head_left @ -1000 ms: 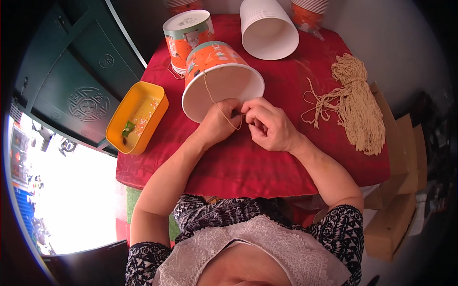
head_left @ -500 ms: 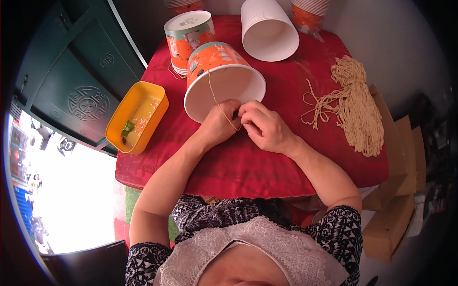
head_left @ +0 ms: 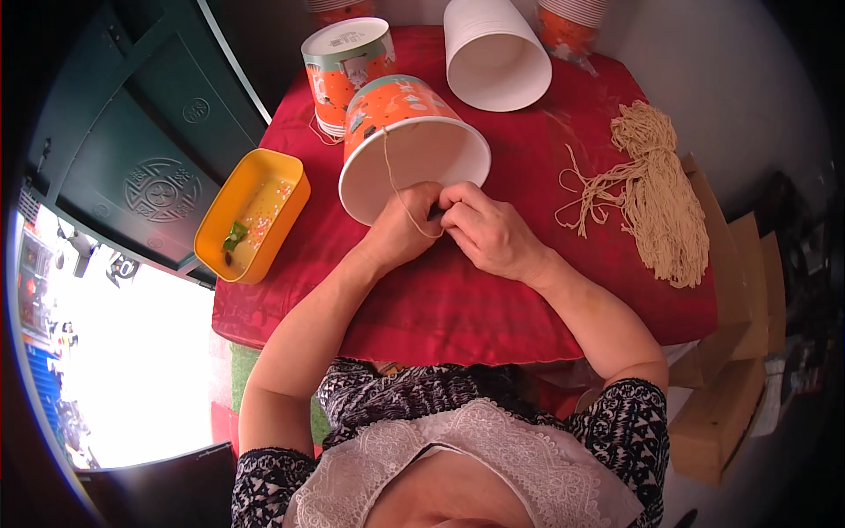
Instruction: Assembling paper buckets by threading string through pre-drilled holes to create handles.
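Hands [head_left: 403, 227] [head_left: 495, 236] curled closed, pinching cord [head_left: 388, 160] | bucket [head_left: 418, 150] rim just beyond | cloth [head_left: 537, 176] rightward to yarn [head_left: 666, 220]

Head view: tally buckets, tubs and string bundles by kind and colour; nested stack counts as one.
Orange: 4 (front bucket, upturned stack, back-left stack, back-right stack)
White bucket or stack: 1
Yellow tub: 1
Tan string bundle: 1
Total: 7

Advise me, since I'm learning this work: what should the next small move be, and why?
Perhaps the right hand should draw the cord gently snug. It runs from the bucket in a loose curve across the left hand, down to where the two hands meet. Their grip there is hidden, so this is only a judgement.
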A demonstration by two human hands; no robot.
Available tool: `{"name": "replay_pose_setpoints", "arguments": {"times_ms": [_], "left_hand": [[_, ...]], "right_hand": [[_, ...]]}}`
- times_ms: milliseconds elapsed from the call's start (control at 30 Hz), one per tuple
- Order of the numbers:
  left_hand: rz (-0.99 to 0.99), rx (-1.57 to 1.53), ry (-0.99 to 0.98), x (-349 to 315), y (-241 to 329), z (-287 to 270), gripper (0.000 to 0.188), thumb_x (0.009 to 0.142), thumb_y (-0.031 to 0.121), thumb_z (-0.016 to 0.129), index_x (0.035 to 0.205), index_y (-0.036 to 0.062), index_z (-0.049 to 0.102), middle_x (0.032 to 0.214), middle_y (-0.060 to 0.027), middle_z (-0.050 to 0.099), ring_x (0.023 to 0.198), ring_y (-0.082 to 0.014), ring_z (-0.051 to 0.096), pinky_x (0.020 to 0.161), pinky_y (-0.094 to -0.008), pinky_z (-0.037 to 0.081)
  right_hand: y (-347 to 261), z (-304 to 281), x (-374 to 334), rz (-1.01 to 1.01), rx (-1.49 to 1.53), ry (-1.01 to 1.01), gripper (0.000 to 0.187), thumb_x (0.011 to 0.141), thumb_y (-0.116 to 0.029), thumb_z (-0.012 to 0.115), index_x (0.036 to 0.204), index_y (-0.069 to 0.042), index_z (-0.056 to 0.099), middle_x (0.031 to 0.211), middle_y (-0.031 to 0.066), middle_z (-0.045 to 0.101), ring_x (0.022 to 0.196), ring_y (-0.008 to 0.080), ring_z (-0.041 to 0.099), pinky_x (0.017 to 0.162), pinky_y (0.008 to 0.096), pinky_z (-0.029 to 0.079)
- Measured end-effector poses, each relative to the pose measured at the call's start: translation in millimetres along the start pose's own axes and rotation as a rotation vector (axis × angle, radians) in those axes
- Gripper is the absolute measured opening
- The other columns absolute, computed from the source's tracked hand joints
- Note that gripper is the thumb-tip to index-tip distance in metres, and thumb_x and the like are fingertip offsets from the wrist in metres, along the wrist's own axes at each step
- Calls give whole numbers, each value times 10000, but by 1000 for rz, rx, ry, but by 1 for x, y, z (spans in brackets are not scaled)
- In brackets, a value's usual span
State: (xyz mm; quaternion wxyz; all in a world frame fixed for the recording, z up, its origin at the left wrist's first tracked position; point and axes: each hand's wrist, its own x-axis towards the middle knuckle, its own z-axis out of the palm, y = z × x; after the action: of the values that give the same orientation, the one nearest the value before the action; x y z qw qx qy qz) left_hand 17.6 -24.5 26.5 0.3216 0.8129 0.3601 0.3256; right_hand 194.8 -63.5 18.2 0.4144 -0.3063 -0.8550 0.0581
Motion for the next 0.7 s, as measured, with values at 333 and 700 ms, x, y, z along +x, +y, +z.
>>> {"name": "replay_pose_setpoints", "arguments": {"times_ms": [333,700], "left_hand": [[19,-75,-37,1,-8,-2,70,767,-5,642,834,-27,645,794,-161,678,745,-256,666,671,-346,516],[-299,-232,-72,1,2,-10,65,852,25,618,909,-5,614,679,-71,607,561,-146,587,493,-295,463]], "right_hand": [[-4,-13,-3,64,146,110,184,750,96,608,863,-28,534,649,67,567,487,179,560,452,299,427],[-7,-19,-3,25,77,11,94,725,57,607,754,-20,562,566,79,553,455,225,553,431,327,422]]}}
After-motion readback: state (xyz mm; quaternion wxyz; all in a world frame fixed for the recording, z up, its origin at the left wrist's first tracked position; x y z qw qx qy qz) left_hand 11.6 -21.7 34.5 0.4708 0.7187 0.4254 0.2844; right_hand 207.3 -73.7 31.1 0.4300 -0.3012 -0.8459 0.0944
